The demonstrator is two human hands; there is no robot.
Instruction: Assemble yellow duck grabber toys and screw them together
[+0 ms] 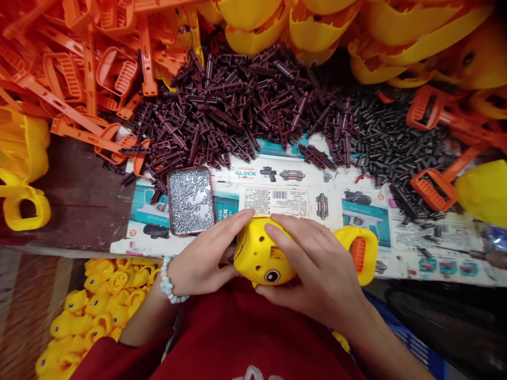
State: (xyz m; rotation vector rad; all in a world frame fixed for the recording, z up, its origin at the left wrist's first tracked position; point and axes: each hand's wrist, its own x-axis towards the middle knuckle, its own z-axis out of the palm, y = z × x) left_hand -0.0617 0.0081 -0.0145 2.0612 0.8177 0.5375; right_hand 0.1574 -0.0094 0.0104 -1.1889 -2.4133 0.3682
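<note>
Gripping step: We judge this to be a steadying step, the yellow duck-head shell [264, 256] set between both hands above the near edge of the table, its printed eye [272, 276] toward us.
Left hand: Our left hand [209, 258] curls narrowly around the shell's left side, fingers at the far rim, thumb at the near side.
Right hand: Our right hand [319, 258] holds the opposite side, one finger lying across the top.
Yellow handle: The handle [370, 256] extends beyond the right hand; its join to the shell is hidden.
Next move: We judge that any turn calls for even pressure from both hands, with the handle kept free.
Table edge: The dark table [79, 195] ends beneath our hands; we cannot tell whether the shell rests or is raised.
Fastener tray: The tray [197, 198] of small silver fasteners stands near our left hand, limiting leftward travel.
Far side: A strip of printed cardboard [312, 182] gives room before the maroon plastic parts [237, 105].
Right side: More cardboard shows past the handle, short of the orange trigger-grip part [435, 192].
</note>
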